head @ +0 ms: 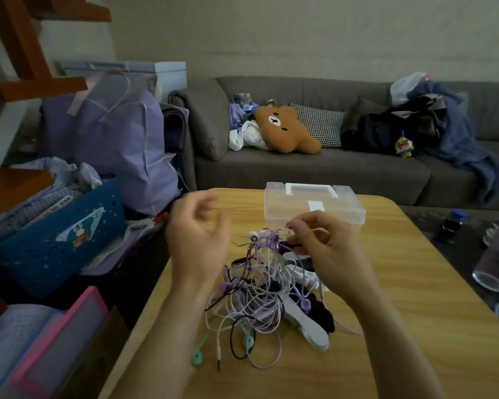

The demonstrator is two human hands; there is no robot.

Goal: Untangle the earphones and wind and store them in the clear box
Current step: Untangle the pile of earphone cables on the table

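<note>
A tangle of white, purple, black and green earphone cables [260, 295] lies piled in the middle of the wooden table [401, 326]. My right hand [326, 249] pinches a white and purple strand at the top of the tangle and lifts it. My left hand [199, 234] hovers to the left of the tangle, blurred, fingers loosely curled and holding nothing. The clear plastic box [311, 204] with a white handle and latch stands lid down at the table's far edge, just behind my right hand.
A white flat object [306, 323] and dark items lie under the cables. A glass jug [496, 263] and a dark bottle [452, 226] stand to the right. Bags and bins [69, 231] crowd the left side. A grey sofa [300, 168] is beyond the table.
</note>
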